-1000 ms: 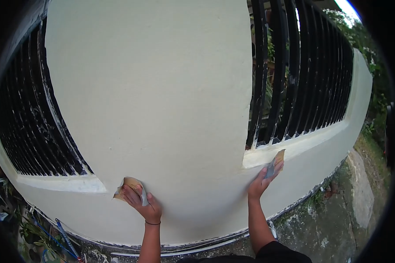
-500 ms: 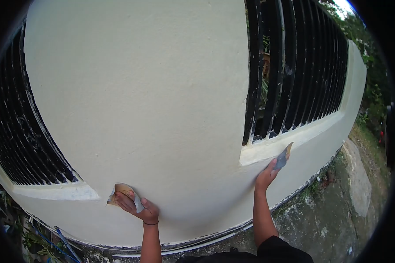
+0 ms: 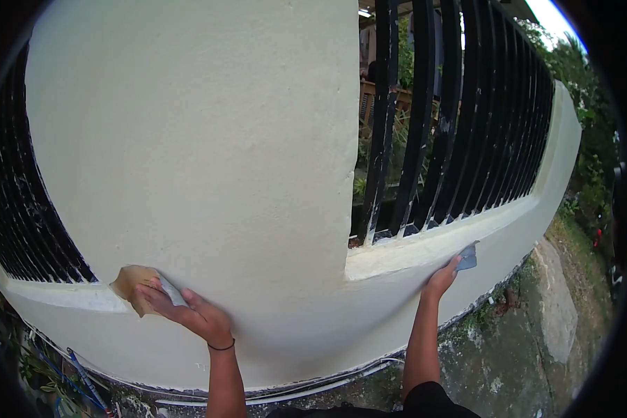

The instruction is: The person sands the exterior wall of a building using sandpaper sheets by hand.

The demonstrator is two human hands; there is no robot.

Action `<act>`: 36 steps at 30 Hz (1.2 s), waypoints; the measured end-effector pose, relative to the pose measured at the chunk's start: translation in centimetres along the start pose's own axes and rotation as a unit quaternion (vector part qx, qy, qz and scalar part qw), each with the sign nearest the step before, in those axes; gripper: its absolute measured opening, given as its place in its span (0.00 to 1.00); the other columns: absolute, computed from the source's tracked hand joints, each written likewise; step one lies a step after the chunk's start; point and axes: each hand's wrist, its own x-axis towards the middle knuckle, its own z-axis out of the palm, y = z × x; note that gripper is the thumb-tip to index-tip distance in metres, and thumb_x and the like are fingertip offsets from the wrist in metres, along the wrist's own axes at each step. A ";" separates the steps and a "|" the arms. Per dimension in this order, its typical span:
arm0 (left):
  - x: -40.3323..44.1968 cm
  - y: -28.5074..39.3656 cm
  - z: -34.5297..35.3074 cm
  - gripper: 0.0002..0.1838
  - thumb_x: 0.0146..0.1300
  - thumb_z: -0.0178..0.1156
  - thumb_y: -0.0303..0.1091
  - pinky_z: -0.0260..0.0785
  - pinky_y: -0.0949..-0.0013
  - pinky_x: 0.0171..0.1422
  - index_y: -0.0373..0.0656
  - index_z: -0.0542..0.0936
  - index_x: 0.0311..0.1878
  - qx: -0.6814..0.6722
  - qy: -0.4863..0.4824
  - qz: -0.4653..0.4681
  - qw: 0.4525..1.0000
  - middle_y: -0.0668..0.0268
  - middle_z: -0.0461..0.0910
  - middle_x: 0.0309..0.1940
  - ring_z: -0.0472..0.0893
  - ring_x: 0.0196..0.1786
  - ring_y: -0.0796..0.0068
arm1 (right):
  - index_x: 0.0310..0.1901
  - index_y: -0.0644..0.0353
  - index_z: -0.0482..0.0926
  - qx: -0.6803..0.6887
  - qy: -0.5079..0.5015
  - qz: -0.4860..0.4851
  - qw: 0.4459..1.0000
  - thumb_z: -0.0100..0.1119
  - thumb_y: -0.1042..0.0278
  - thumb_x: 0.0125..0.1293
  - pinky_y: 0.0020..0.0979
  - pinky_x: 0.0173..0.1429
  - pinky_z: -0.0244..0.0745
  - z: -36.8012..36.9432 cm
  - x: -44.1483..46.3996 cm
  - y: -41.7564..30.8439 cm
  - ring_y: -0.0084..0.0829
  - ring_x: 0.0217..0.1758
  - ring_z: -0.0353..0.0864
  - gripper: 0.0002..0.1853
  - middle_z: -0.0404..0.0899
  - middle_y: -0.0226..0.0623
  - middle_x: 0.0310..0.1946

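Against the cream wall (image 3: 209,153), my left hand (image 3: 188,312) holds a sheet of sandpaper (image 3: 127,282) whose brown backing faces me. My fingers lie over the backing, and a grey edge curls up beside the thumb. A dark band circles that wrist. Farther right, my right hand (image 3: 442,280) grips a smaller grey piece of sandpaper (image 3: 468,258) just under the sill (image 3: 397,258) of the right opening. Its thumb is on top; the other fingers are mostly hidden behind it.
Black bars (image 3: 460,125) fill the right opening, and more black bars (image 3: 31,202) stand at the left. White pipes (image 3: 272,398) run along the wall's foot. Blue poles (image 3: 87,380) and plants lie lower left. Concrete ground (image 3: 501,362) and a flat stone slab (image 3: 556,299) are at the right.
My left hand has moved left and slightly up with its sandpaper, towards the left opening. My right hand has shifted right and a little down along the sill. The view has turned slightly.
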 end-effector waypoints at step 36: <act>-20.5 -9.9 -5.5 0.22 0.41 0.55 0.32 0.36 0.38 0.67 0.57 0.79 0.45 0.051 -0.404 0.085 0.909 0.63 0.72 0.50 0.65 0.60 0.58 | 0.66 0.57 0.52 -0.419 -0.443 -0.498 0.617 0.45 0.59 0.64 0.57 0.66 0.16 -4.6 -19.8 12.1 0.55 0.71 0.19 0.30 0.26 0.60 0.67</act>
